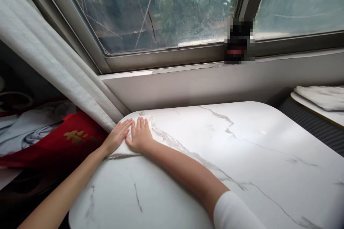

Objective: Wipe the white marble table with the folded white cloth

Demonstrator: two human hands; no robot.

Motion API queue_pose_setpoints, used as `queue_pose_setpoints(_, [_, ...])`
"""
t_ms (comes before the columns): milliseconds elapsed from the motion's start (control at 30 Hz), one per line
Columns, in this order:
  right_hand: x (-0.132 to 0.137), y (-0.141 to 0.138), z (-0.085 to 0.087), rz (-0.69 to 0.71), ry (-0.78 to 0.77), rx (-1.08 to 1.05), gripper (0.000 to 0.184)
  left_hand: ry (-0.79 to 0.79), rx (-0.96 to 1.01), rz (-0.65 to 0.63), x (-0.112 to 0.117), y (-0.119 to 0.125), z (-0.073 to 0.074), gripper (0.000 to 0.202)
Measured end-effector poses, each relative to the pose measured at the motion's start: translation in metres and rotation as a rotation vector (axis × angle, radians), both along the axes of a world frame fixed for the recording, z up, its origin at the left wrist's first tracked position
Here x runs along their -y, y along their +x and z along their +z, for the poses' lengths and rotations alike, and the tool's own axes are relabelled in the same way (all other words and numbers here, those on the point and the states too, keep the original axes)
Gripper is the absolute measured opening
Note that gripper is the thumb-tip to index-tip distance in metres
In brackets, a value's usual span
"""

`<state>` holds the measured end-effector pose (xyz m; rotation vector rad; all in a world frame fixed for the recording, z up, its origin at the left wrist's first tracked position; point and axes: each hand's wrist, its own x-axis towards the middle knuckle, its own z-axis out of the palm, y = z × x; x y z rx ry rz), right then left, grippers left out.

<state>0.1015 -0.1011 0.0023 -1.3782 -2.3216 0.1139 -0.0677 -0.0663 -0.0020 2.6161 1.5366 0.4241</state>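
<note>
A folded white cloth (127,151) lies flat on the white marble-patterned table (242,164), near its far left corner. My left hand (117,136) rests on the cloth's left side with its fingers stretched out. Beside it, my right hand (139,136) presses palm down on the same cloth, fingers extended and slightly apart. The fingertips of the left hand come close to the right thumb; whether they touch I cannot tell. Part of the cloth is hidden beneath both hands.
A pale curtain (53,50) hangs at the left, reaching the table corner. Behind the table stand a low wall (172,91) and a window (174,14). A red bag (83,132) with clothes sits at the left. Another white cloth (322,96) lies at the right.
</note>
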Motion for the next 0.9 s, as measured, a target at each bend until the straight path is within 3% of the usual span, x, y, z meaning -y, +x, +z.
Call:
queue_pose_setpoints(133, [0.070,-0.010,0.004,0.057,-0.014,0.024,0.070,0.086,-0.031,-0.031,0.076,-0.015,-0.001,0.051])
queue_pose_setpoints(300, [0.151,0.002,0.013,0.131,-0.038,0.070,0.077,0.170,-0.047,-0.079,0.164,-0.012,-0.008,0.056])
queue_pose_setpoints(400, [0.173,0.013,0.020,0.183,-0.104,0.069,0.080,0.173,-0.037,-0.041,0.193,-0.008,-0.016,0.060])
queue_pose_setpoints(467, [0.173,0.017,0.025,0.232,-0.185,0.049,0.078,0.159,-0.019,-0.020,0.199,-0.008,-0.020,0.061])
queue_pose_setpoints(533, [0.163,0.017,0.029,0.252,-0.270,0.005,0.075,0.130,0.012,-0.007,0.191,-0.010,-0.022,0.060])
queue_pose_setpoints(633, [0.130,0.011,0.029,0.202,-0.338,-0.077,0.071,0.094,0.068,0.011,0.155,-0.013,-0.018,0.055])
queue_pose_setpoints(767, [0.059,0.004,0.017,0.056,-0.237,-0.171,0.064,0.022,0.067,0.044,0.069,0.000,-0.012,0.054])
queue_pose_setpoints(900, [-0.020,0.023,0.006,-0.045,-0.146,-0.136,0.060,0.001,0.054,0.083,-0.021,0.040,-0.007,0.057])
